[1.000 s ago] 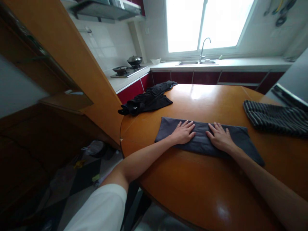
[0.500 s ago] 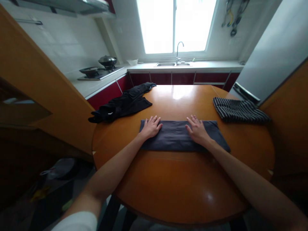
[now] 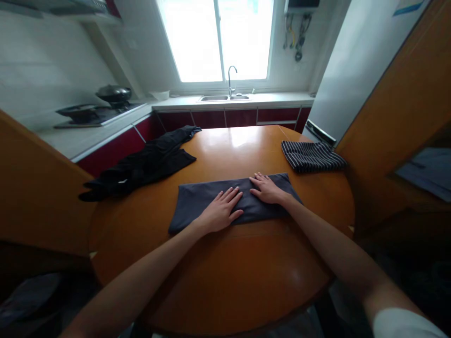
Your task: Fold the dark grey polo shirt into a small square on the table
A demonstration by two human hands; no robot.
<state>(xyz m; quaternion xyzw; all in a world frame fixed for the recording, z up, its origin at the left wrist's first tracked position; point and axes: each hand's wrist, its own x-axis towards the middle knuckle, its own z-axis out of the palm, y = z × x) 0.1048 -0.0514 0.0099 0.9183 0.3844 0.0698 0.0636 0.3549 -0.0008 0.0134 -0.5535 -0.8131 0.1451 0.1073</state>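
Note:
A dark grey folded cloth (image 3: 197,202), perhaps a garment, lies flat as a long rectangle on the wooden table (image 3: 225,272). My left hand (image 3: 220,212) rests palm down on its middle, near the front edge, with fingers stretched out. Further right, my right hand (image 3: 267,188) lies flat on the cloth close to its back edge, fingers extended. Neither hand grips the fabric. The two hands are apart, and they cover parts of the cloth.
Black clothing (image 3: 141,164) lies loosely along the table's left side, partly over the edge. A folded black-and-white striped cloth (image 3: 312,156) sits at the right. Beyond the table are a sink (image 3: 213,98), a stove with a lidded pan (image 3: 113,94), and a fridge (image 3: 347,70).
The view has turned to the right. My left hand has slid from the cloth's left end toward its middle and front edge. My right hand stays flat on the cloth.

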